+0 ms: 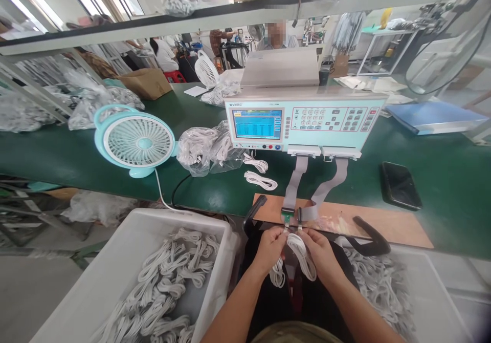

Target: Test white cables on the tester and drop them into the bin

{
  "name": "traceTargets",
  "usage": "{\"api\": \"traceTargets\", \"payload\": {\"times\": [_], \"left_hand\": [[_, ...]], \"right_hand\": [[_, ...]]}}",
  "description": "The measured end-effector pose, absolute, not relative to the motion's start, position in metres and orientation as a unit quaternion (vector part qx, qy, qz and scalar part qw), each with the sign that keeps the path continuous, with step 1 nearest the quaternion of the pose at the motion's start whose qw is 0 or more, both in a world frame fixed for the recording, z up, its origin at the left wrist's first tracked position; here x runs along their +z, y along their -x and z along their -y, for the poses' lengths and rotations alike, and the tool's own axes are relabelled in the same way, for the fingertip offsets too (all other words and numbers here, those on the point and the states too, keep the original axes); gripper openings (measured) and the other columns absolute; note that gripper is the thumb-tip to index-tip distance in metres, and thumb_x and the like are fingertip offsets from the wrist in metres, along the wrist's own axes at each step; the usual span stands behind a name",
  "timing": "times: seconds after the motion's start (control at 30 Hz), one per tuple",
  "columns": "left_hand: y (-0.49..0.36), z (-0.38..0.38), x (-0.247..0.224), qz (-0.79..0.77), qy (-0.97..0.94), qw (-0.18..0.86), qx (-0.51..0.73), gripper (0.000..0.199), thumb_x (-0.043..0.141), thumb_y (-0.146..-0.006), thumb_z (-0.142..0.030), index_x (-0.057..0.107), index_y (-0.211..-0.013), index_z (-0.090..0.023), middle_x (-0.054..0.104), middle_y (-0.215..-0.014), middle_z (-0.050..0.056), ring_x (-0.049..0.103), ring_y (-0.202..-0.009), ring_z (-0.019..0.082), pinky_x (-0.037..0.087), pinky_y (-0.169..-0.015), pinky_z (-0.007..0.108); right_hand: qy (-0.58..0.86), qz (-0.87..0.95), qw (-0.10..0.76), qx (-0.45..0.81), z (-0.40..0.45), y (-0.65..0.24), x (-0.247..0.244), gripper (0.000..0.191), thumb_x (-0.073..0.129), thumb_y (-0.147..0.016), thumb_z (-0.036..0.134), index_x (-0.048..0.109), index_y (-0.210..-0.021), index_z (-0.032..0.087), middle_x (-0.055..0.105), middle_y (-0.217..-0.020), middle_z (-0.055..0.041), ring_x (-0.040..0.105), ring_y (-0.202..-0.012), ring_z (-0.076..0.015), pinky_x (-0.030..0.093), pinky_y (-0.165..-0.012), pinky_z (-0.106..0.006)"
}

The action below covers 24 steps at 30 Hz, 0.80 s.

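My left hand (270,248) is closed, its fingertips pinching one end of a white cable at a small green circuit board (287,218). My right hand (317,251) pinches another cable end below a dark connector (300,215) beside that board. Between my hands hangs a coiled white cable bundle (303,258). A second white coil (276,274) hangs under my left hand. Grey ribbon cables (294,181) run from the board and connector up to a tester (257,105) with a lit blue screen. My fingers hide how far the plugs sit in the sockets.
White bins, one on the left (207,217) and one on the right (433,281), hold coiled cables. On the green table (215,192) are a fan (143,141), bagged cables (197,148), two loose coils (261,180), a phone (401,184) and a blue folder (437,116). People sit beyond.
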<state>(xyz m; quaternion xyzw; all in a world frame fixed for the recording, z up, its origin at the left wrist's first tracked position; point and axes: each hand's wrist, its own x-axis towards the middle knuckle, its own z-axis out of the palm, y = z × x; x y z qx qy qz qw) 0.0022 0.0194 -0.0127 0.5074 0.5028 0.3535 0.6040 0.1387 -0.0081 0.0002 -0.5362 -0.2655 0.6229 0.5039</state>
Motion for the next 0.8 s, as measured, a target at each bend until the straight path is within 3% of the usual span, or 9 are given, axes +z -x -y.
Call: {"api": "traceTargets", "payload": {"times": [0.2, 0.5, 0.8], "left_hand": [[-0.008, -0.022, -0.009, -0.522, -0.462, 0.623, 0.355, 0.042, 0.058, -0.074, -0.051, 0.054, -0.055, -0.014, 0.041, -0.042, -0.005, 0.038, -0.036, 0.007, 0.026, -0.034, 0.019], [-0.016, -0.016, -0.018, -0.527, -0.428, 0.612, 0.406, 0.055, 0.06, -0.066, -0.067, 0.052, -0.054, -0.014, 0.041, -0.042, -0.006, 0.036, -0.034, 0.006, 0.025, -0.035, 0.02], [-0.028, -0.025, -0.027, -0.525, -0.369, 0.636, 0.429, 0.054, 0.064, -0.057, -0.068, 0.042, -0.05, -0.019, 0.033, -0.044, -0.005, 0.03, -0.039, 0.008, 0.021, -0.038, 0.023]], "right_hand": [[0.538, 0.273, 0.504, 0.618, 0.007, -0.14, 0.002, 0.04, 0.075, -0.063, 0.052, 0.058, -0.063, 0.016, 0.056, -0.054, 0.0007, 0.045, -0.049, -0.0128, 0.037, -0.049, -0.024], [0.539, 0.296, 0.501, 0.609, 0.009, -0.139, -0.001, 0.039, 0.072, -0.065, 0.054, 0.064, -0.07, 0.016, 0.059, -0.057, -0.0003, 0.049, -0.05, -0.0149, 0.039, -0.049, -0.025], [0.557, 0.306, 0.501, 0.588, 0.004, -0.138, 0.0, 0.032, 0.074, -0.055, 0.055, 0.069, -0.062, 0.024, 0.068, -0.066, -0.0058, 0.065, -0.074, -0.0307, 0.052, -0.065, -0.034]]}}
